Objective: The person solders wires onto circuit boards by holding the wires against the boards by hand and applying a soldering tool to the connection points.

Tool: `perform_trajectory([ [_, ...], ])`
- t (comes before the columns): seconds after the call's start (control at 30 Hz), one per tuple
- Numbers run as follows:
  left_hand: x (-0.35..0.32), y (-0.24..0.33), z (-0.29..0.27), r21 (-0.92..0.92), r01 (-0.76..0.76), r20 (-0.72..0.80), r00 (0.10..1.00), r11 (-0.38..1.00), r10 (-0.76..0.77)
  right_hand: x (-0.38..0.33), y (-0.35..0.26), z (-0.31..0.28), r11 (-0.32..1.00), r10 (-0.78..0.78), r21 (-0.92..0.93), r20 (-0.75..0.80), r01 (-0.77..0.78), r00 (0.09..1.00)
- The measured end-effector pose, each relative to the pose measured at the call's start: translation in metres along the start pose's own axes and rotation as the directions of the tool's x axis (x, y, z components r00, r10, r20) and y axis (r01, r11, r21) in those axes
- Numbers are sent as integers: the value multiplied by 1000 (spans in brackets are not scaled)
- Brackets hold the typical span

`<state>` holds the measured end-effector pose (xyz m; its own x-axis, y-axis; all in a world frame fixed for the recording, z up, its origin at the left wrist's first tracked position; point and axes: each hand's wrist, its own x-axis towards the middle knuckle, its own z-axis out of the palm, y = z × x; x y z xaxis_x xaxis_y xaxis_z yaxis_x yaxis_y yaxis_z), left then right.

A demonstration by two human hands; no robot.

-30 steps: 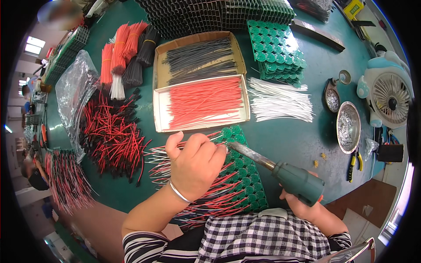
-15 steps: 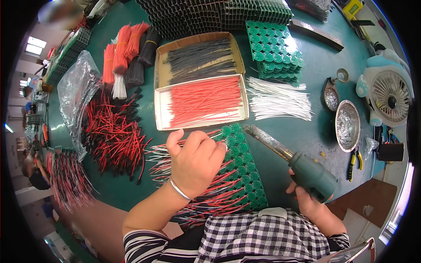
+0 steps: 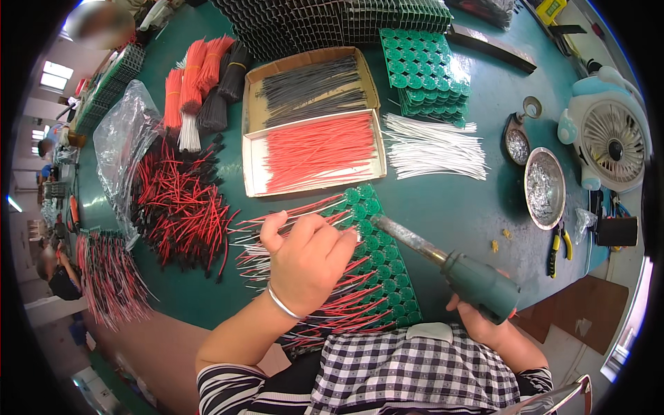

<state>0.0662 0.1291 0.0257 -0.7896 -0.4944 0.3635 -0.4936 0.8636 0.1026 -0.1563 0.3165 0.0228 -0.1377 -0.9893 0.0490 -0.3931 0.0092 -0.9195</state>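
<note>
A green circuit board panel [image 3: 387, 266] of round boards lies before me, with rows of red, white and black wires [image 3: 346, 304] running off its left side. Over these wires is my left hand [image 3: 308, 259], its thumb and forefinger pinched at a wire end by the panel's upper part; the fingers mostly hide that wire. My right hand [image 3: 481, 324] grips a dark green heat gun [image 3: 481, 285] with a long metal nozzle. The nozzle tip points left, at or just above the panel's right edge, close to my left fingertips. Whether it touches is unclear.
Boxes of red wires [image 3: 318, 149] and black wires [image 3: 311, 90] stand ahead, beside loose white wires [image 3: 436, 149] and stacked green panels [image 3: 425, 72]. A red-black wire pile [image 3: 180, 207] lies left. At right are a metal bowl [image 3: 544, 187], pliers [image 3: 555, 252] and a fan [image 3: 609, 135].
The heat gun has moved left, bringing its nozzle tip from beside the panel to its right edge. My left hand keeps its pinch in nearly the same place. The view has shifted slightly.
</note>
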Motion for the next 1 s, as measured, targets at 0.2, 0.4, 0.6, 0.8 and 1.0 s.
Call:
perform_trajectory([
  [0.2, -4, 1, 6, 19, -1, -8, 1000, 1000, 1, -3, 2, 7, 997, -18, -75, 24, 20, 1000],
  [0.4, -5, 0, 7, 15, -3, -10, 1000, 1000, 3, -3, 7, 10, 988, -56, -144, 12, 57, 998],
  [0.6, -5, 1, 8, 18, -3, -14, 1000, 1000, 3, -8, 6, 12, 988, -11, -155, 9, 12, 1000],
  [0.8, -4, 0, 9, 15, -10, -15, 1000, 1000, 10, -5, 4, 11, 985, -27, -172, 14, 29, 1000],
  [1.0, -5, 0, 8, 19, -9, -10, 1000, 1000, 10, -4, -7, 3, 995, 31, -100, 0, -31, 1000],
])
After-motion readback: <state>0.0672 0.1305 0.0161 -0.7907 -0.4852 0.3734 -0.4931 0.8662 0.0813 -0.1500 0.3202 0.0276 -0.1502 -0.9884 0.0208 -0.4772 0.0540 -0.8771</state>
